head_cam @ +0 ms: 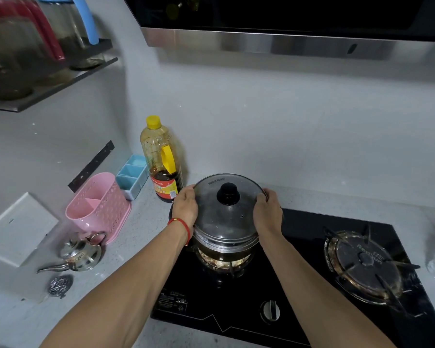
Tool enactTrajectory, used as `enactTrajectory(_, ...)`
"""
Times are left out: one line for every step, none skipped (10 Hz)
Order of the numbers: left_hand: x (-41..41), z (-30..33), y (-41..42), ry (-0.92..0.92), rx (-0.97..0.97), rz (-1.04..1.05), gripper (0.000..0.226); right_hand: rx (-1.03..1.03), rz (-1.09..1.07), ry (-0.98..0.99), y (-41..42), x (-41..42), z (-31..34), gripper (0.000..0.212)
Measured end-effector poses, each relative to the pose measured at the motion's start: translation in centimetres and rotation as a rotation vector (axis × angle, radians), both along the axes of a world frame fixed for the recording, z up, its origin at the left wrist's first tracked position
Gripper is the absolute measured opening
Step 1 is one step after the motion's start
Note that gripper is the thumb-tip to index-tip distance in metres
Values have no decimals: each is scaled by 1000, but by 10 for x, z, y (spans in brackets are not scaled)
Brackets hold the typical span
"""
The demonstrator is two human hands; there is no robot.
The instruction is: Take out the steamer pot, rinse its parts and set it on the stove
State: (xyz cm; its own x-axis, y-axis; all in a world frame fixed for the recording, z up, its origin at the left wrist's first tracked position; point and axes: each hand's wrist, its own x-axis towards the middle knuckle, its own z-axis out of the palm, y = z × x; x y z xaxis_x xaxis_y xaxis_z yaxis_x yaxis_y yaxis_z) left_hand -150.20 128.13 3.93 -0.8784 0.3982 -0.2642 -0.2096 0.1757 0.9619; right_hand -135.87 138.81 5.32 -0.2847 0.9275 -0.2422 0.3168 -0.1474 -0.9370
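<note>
The steel steamer pot (225, 241) stands over the left burner (222, 263) of the black gas stove (299, 285). A glass lid (226, 214) with a black knob (228, 193) covers it. My left hand (185, 209) grips the pot's left side at lid level; a red string is on that wrist. On the opposite side, my right hand (268, 212) holds the rim. Whether the pot rests on the burner grate or hangs just above it I cannot tell.
The right burner (367, 263) is bare. A stove knob (270, 310) sits at the front. An oil bottle (162, 159) stands behind the pot's left. Left on the counter: pink basket (98, 209), blue box (132, 175), small steel teapot (79, 253), steel scrubber (59, 285), white board (15, 229). Range hood (274, 43) overhead.
</note>
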Motion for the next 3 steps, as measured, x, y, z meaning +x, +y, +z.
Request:
enactTrajectory(-1, 4, 0, -9, -25, 5, 36, 7, 29, -13, -1, 2, 2, 41)
enactTrajectory(-5, 8, 0, -16, -61, 20, 42, 50, 65, -11, -3, 8, 3, 42)
enactTrajectory(-6, 12, -8, 74, -115, 36, 42, 125, 42, 7, -5, 20, 6, 44)
